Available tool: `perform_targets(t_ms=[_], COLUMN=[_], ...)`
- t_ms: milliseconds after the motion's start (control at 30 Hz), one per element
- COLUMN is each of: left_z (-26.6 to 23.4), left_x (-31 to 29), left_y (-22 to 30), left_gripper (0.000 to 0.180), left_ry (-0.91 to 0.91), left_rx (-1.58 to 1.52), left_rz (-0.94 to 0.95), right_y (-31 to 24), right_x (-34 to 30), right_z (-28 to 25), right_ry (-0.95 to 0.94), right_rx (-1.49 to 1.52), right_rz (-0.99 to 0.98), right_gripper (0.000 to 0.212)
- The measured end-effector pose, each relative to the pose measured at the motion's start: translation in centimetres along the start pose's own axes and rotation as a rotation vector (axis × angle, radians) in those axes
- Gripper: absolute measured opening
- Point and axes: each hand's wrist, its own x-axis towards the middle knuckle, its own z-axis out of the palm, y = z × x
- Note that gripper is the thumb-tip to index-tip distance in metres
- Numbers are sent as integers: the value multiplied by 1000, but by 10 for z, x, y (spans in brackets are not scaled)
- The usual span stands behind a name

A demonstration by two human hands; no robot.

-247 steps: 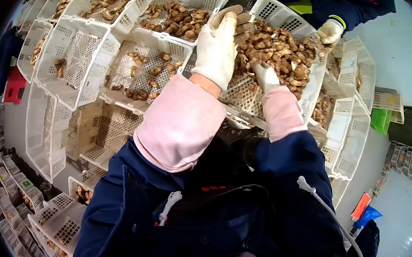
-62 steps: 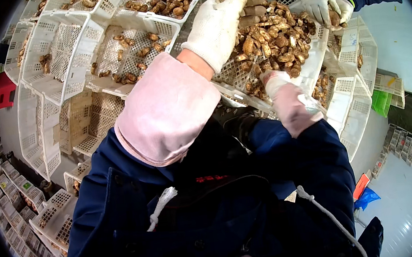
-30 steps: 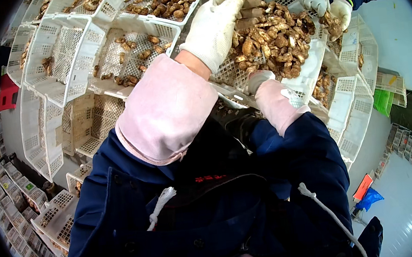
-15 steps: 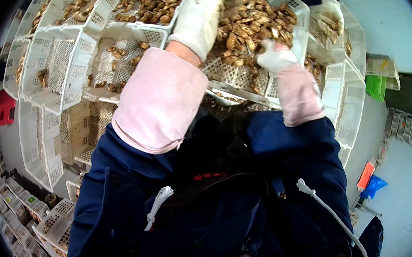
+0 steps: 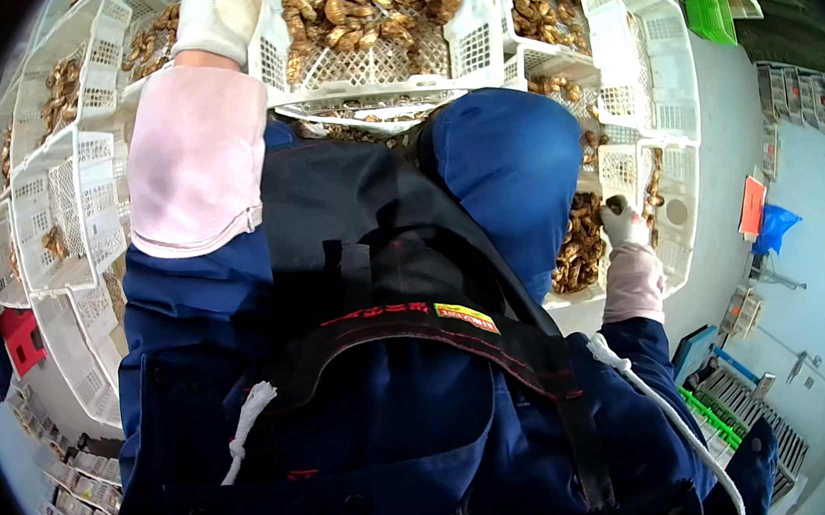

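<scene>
My left hand [image 5: 219,18], in a white knit glove, reaches to the left edge of the middle white crate [image 5: 365,90]. Its fingers run to the top of the picture, and I cannot tell whether they grip. Brown, stubby, mushroom-like pieces [image 5: 376,5] fill the far part of that crate. My right hand [image 5: 622,225], also in a white glove, is closed over a lower crate at my right side. Something dark shows at its fingertips, too small to name. More brown pieces [image 5: 580,245] lie heaped just left of it.
White perforated crates [image 5: 641,62] surround me on both sides, several holding brown pieces. My blue-clad knee [image 5: 509,172] stands between the middle crate and the right-hand crates. A red box [image 5: 21,337] sits at far left. Green crates [image 5: 709,17] are at the upper right.
My right hand has left the pieces in the middle crate and moved down and right to a side crate. My left hand shows further left. The whole view has shifted.
</scene>
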Motion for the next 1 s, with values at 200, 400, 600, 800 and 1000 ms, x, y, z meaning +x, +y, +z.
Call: perform_targets(t_ms=[200,400,600,800,1000], left_z=[-19,-20,11,15,13], left_x=[-9,3,-9,-6,-13], left_y=[-2,-12,4,0,22], left_gripper=[30,42,40,39,42], left_ry=[-34,19,72,68,48], left_rx=[-9,355,205,165,167], left_rz=[3,62,17,-20,-26], right_y=[26,-90,-348,-507,-550], right_x=[9,43,-11,-21,8], right_z=[38,-48,-158,-92,-7], right_ry=[-65,371,173,-199,-210], right_rx=[-22,171,210,-445,-558], right_rz=[40,-521,-914,-1079,-1038], right_gripper=[62,45,45,75,68])
